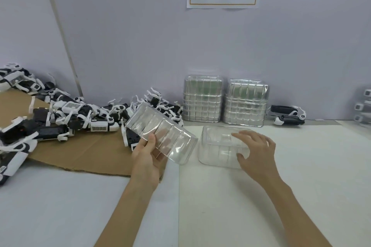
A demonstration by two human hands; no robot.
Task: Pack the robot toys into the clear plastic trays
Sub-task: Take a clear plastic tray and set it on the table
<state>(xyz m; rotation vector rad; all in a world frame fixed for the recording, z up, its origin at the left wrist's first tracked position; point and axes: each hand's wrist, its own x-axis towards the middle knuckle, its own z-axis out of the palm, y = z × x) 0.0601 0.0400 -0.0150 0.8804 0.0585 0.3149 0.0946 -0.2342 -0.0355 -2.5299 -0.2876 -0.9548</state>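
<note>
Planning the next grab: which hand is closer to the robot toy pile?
Left. The left hand, gripping a tilted clear tray, sits just beside the pile; the right hand is farther right, over a second tray.

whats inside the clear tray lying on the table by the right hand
Nothing shows inside the clear tray: only its moulded ribs and the white table seen through the plastic. The right hand covers its right end, so that part cannot be checked.
</note>
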